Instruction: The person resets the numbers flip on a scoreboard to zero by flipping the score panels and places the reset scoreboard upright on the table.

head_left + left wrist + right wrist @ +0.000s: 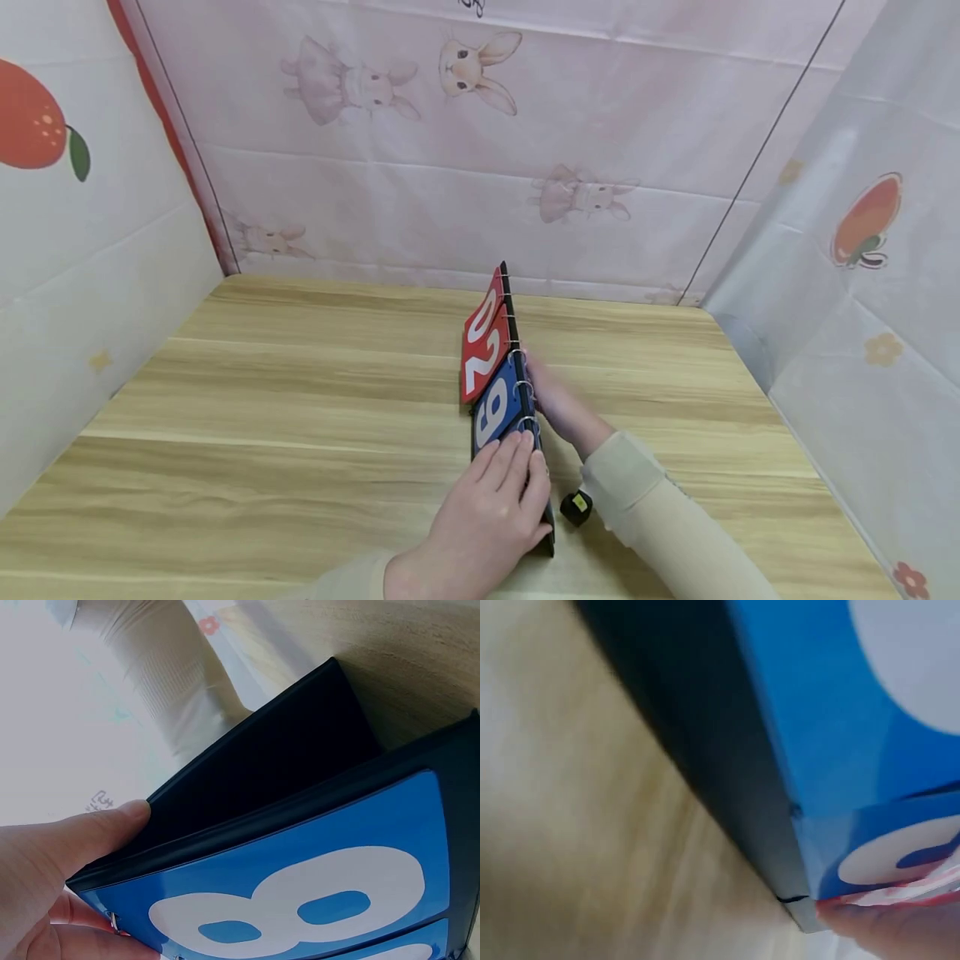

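Note:
A tabletop flip scoreboard [512, 333] stands tent-like on the table, with black panels and metal rings along its top. Its left face carries red cards [483, 342] reading 0 and 2 and a blue card [497, 408] with a white numeral. My left hand [480, 517] grips the near end of the top edge, thumb on one panel and fingers on the other, beside a blue card [300, 900] showing 8. On the right face, my right hand [562, 408] is partly hidden by the board; a fingertip [870, 919] touches the red-edged cards.
A small black object [576, 507] with a yellow-green label lies on the wooden table [285, 467], right of the scoreboard under the right sleeve. Printed cloth walls [420, 183] close off the table's back and both sides.

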Motion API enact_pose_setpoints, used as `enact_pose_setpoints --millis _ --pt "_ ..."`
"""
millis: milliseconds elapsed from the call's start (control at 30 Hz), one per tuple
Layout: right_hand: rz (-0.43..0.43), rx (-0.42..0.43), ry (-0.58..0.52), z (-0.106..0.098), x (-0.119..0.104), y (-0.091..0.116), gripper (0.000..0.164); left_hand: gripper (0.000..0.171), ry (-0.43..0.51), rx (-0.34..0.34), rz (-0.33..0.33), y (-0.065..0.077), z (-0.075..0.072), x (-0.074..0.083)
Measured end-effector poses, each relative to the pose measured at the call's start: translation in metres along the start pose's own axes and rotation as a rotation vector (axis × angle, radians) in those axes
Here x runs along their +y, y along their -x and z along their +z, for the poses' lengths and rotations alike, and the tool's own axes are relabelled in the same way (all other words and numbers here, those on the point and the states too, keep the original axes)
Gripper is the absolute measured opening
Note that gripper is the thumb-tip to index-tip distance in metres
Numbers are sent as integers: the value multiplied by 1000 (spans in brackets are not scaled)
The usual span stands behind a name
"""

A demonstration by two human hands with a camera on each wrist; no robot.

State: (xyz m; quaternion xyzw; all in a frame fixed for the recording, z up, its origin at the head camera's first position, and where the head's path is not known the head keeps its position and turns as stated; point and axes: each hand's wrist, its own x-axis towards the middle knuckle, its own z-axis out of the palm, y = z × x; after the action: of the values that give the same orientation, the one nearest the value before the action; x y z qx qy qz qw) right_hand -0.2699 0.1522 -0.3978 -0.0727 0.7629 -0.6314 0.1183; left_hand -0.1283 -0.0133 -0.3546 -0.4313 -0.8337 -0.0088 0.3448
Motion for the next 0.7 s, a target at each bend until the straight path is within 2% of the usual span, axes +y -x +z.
enact_pose_setpoints --millis 67,167,400,533,700 --pt "49 -13 -21 1 2 0 68 62 -12 10 5 1 1 1" --pt "67 -18 -25 1 5 -2 72 63 -39 36 13 2 2 2" --pt "66 14 -40 3 3 -3 64 63 -43 4 6 3 2 3" --pt "62 56 -55 5 0 -2 56 63 -41 -1 7 4 1 3" --pt "60 161 -64 2 -4 1 61 63 -32 -43 13 3 0 3"
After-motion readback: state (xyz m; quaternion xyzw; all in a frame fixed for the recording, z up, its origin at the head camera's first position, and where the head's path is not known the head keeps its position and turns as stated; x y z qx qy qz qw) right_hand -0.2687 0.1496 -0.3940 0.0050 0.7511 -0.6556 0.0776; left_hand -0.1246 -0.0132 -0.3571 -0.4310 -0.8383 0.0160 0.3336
